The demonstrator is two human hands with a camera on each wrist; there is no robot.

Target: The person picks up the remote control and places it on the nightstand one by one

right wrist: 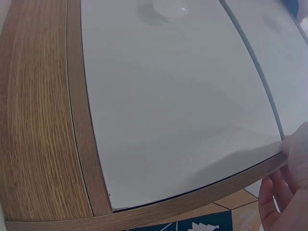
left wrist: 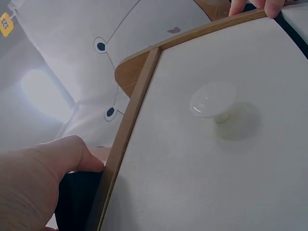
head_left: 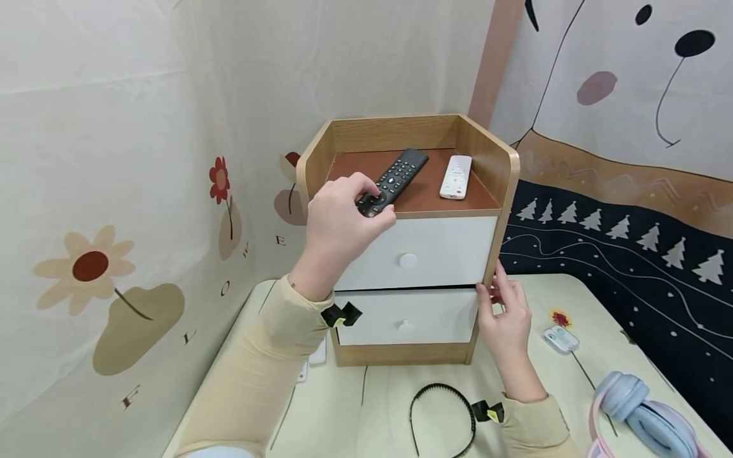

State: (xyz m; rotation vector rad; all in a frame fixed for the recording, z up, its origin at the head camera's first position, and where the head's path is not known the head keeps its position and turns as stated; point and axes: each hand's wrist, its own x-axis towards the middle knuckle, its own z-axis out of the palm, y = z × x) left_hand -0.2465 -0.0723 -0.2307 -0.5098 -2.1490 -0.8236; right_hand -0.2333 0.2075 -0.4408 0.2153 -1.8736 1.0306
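Note:
My left hand (head_left: 346,216) pinches the lower end of a black remote control (head_left: 397,178), which slants up over the brown top tray of a small wooden drawer cabinet (head_left: 395,124). In the left wrist view that remote (left wrist: 77,199) shows as a dark shape behind the cabinet's edge. A white remote control (head_left: 456,177) lies on the right of the tray. My right hand (head_left: 506,318) grips the cabinet's right front edge, thumb at the line between the upper drawer (head_left: 446,248) and lower drawer (head_left: 372,318), fingers along the side panel. Both drawers are white with round knobs.
A black headband (head_left: 411,416) lies in front of the cabinet. On the table's right are a small clear case (head_left: 561,339) and blue-and-pink headphones (head_left: 644,407). White items (head_left: 318,353) partly show beside the cabinet's lower left. Patterned cloth (head_left: 143,159) hangs behind and at both sides.

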